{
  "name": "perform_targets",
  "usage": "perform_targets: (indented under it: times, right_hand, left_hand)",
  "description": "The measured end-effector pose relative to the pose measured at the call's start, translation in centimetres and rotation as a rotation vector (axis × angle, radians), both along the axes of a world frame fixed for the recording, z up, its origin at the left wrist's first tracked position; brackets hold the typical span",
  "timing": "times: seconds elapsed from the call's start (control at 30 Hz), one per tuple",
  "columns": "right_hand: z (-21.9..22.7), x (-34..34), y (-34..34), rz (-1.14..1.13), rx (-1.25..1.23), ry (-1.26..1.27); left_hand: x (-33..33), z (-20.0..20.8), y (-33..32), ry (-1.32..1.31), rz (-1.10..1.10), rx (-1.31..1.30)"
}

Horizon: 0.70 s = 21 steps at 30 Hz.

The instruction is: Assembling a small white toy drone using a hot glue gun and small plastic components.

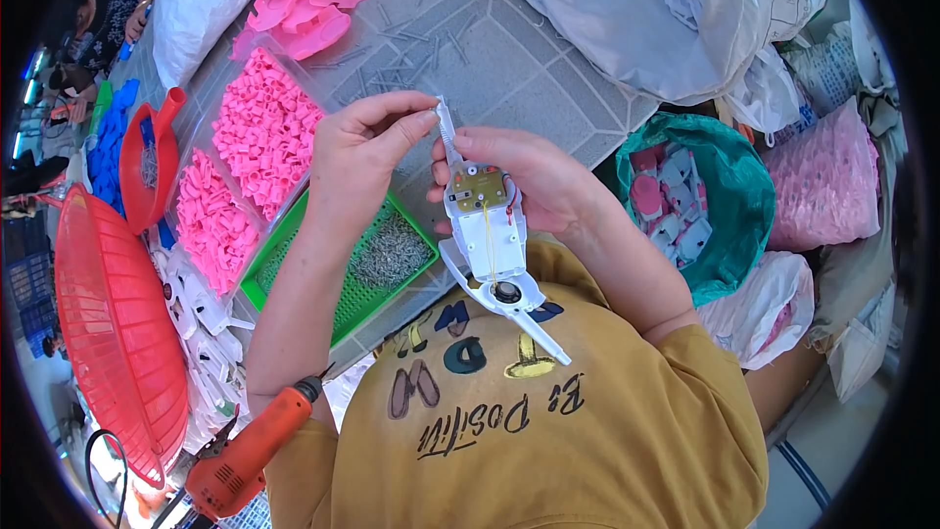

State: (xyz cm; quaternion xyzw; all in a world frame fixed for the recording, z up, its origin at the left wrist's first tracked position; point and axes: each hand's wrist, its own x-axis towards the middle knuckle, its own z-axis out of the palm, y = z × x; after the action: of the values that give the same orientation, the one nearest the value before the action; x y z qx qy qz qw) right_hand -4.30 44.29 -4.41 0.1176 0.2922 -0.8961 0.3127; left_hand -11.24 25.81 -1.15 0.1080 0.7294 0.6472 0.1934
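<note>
My right hand [519, 171] is wrapped round an opened white plastic toy housing [493, 243], held above my lap. Inside the housing are a tan circuit board [480, 188], thin red and yellow wires, and a round black speaker [506, 291]. A white stick-like part [543, 338] juts from its lower end. From the housing's narrow upper end runs a thin, ribbed, spring-like piece [447, 127]. The thumb and forefinger of my left hand [377, 142] pinch together at its far tip. The fingertips hide the exact contact.
Pink plastic parts [264, 127] fill a clear tray at left. A green basket [429, 223] holds small screws. Grey thin pieces [416, 44] lie scattered on the table [548, 69]. An orange power drill [245, 456] sits by my left elbow; a green sack [749, 196] of housings stands right.
</note>
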Motion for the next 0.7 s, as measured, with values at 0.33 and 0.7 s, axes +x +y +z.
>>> perform_targets:
  times: [0.33,0.7]
  right_hand:
    - [-0.28,-0.08,0.01,0.040,0.007,0.010]
    - [-0.44,-0.06,-0.15,0.040,-0.007,0.005]
  left_hand:
    - [-0.25,-0.01,0.10,0.043,-0.025,-0.042]
    - [-0.14,-0.12,0.05,0.026,-0.037,-0.032]
